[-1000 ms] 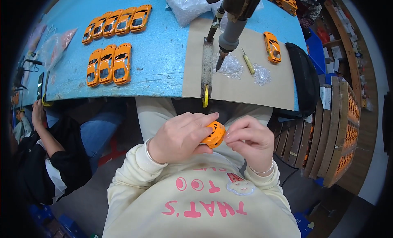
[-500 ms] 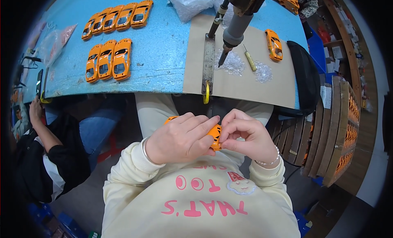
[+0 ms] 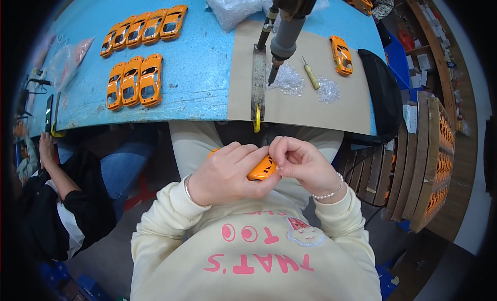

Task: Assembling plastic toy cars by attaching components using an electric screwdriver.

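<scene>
Held in the left hand (image 3: 228,172), above the lap and just short of the near edge of a blue-covered worktable (image 3: 202,73): a glossy orange toy-car shell (image 3: 262,169), hard, smooth and rounded, apparently plastic. Runs left to right along its long axis, slanting slightly toward the chest at the right end. Points that curved end at the right hand (image 3: 306,165); cannot tell whether front or rear. Shows bright, reflective orange with small black openings near the right end, and a sliver of orange past the left knuckles; mostly hidden through the middle.

Clamped there between left thumb and fingers. On the right, thumb and forefinger tips drawn together beside the shell's end; cannot tell about contact, or about anything tiny between them.

Farther out, on flat brown paper (image 3: 305,109): two loose heaps of shiny clear plastic bits (image 3: 288,82), a slim yellow-handled tool (image 3: 311,77) with a thin spike, and a second orange car shell (image 3: 341,56). Above the paper: a grey cylindrical tool (image 3: 284,42) with a dark pointed tip, near a worn metal bar (image 3: 259,78). To the left: two rows of orange car shells (image 3: 150,81), five behind three.
</scene>
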Demonstrator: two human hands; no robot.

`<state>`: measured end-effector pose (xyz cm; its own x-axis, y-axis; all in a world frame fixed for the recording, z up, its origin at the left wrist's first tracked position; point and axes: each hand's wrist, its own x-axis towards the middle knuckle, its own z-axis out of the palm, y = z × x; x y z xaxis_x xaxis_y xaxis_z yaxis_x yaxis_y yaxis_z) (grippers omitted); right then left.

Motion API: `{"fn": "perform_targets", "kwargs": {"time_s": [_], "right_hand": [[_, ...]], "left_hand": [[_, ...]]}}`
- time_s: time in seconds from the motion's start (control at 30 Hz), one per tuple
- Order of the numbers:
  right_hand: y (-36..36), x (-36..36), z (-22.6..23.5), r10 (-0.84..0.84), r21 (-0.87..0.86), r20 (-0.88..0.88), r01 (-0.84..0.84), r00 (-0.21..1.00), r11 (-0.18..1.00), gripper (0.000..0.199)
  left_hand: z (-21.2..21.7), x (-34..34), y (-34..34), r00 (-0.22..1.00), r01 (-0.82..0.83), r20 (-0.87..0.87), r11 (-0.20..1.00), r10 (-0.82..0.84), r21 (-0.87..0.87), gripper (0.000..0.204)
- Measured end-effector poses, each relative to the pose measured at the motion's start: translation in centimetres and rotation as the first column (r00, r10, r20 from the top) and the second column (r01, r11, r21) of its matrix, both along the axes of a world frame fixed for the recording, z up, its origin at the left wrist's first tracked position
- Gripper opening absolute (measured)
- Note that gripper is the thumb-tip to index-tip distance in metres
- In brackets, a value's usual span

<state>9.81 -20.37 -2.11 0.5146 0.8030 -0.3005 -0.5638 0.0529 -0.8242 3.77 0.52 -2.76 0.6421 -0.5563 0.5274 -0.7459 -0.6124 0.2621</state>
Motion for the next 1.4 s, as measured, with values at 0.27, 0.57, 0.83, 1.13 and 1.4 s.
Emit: {"fn": "perform_targets", "kwargs": {"time_s": [0.27,0.57,0.83,1.13,1.4], "right_hand": [[-0.4,-0.8,-2.2,-0.206,-0.057,-0.001,0.205,0.979,0.977,0.014],[1.6,-3.5,-4.0,-0.248,0.070,-0.282,0.278,0.927,0.958,0.040],[1.4,-2.8,-0.3,-0.357,0.236,-0.368,0.458,0.858,0.857,0.060],[1.6,-2.8,1.1,-0.373,0.253,-0.426,0.505,0.824,0.825,0.064],[1.6,-2.9,1.4,-0.393,0.225,-0.403,0.506,0.826,0.833,0.063]], "left_hand": [[-3.4,-0.7,-1.0,0.651,-0.620,-0.591,0.116,-0.476,-0.776,0.029],[-3.1,3.3,-2.3,0.380,-0.827,-0.292,-0.181,-0.878,-0.532,0.046],[-1.0,4.0,-2.9,0.496,-0.529,-0.225,-0.087,-0.839,-0.844,0.076],[-0.7,4.2,-3.0,0.484,-0.547,-0.177,-0.138,-0.857,-0.826,0.090],[-1.0,4.3,-3.2,0.478,-0.529,-0.141,-0.156,-0.867,-0.834,0.092]]}}
